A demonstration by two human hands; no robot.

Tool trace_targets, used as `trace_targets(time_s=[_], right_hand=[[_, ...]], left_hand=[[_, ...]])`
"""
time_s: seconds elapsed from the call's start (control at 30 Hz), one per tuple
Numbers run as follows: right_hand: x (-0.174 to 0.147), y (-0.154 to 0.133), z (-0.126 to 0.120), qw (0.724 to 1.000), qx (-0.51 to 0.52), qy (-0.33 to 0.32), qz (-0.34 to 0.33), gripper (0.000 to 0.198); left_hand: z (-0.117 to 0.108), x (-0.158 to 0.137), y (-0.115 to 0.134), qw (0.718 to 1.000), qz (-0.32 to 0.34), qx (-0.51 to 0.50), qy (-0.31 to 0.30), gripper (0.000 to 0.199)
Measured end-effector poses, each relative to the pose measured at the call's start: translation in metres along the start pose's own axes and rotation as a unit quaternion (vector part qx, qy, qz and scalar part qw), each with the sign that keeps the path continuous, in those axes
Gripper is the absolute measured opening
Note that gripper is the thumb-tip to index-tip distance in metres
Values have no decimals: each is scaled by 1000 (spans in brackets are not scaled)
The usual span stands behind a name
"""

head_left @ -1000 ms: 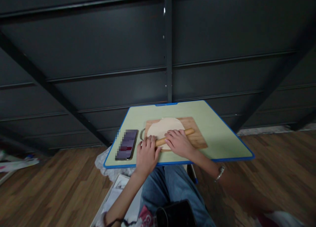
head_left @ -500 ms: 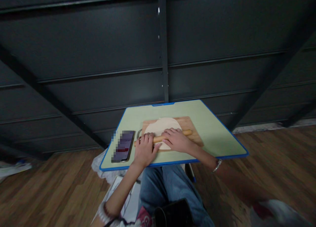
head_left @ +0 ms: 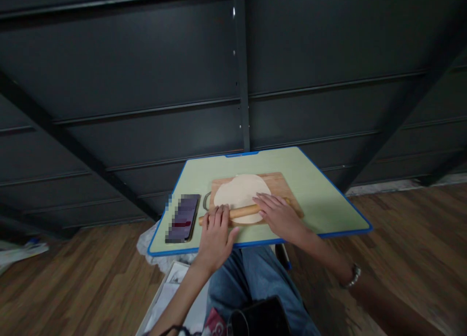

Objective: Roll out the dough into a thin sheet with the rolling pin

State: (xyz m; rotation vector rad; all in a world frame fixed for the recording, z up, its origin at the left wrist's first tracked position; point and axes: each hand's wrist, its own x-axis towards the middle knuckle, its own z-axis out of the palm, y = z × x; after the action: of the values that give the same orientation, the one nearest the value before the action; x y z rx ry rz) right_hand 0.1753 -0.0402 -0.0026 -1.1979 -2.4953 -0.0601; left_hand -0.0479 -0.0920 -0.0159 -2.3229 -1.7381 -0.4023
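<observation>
A pale, flattened round of dough (head_left: 241, 190) lies on a wooden cutting board (head_left: 279, 180). Across its near part rests a wooden rolling pin (head_left: 244, 211), slightly slanted. My left hand (head_left: 216, 233) covers the pin's left part, fingers curled over the top and thumb on the near side. Over the right part lies my right hand (head_left: 279, 214), its fingers draped across the wood. Both palms are turned down, so the undersides of the fingers are hidden.
The board sits on a small light-green table (head_left: 321, 199) with a blue edge. Left of the board lies a phone (head_left: 184, 219), its screen partly pixelated. A metal handle (head_left: 206, 201) shows at the board's left. Dark panels (head_left: 164, 58) rise behind the table.
The rolling pin has come back toward me over the dough, uncovering more of its far part. Both hands moved with it, and my right hand slid to the right.
</observation>
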Motion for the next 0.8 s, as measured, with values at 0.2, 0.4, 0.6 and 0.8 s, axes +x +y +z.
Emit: trace_targets(time_s=[0.2,0.4,0.6,0.8], right_hand=[[28,18,0,1000,3,-22,0,45],[64,37,11,999,-26,-30,9,46],[107,65,28,997,-28,-46,59,50],[144,83,38,992,-13,-97,75,52]], left_hand=[[4,39,-9,999,-21,5,-41,66],[12,87,-21,997,-48,-1,-58,66],[31,139,-39,983,-124,-42,-129,73],[40,172,-54,965,-149,-79,-201,72]])
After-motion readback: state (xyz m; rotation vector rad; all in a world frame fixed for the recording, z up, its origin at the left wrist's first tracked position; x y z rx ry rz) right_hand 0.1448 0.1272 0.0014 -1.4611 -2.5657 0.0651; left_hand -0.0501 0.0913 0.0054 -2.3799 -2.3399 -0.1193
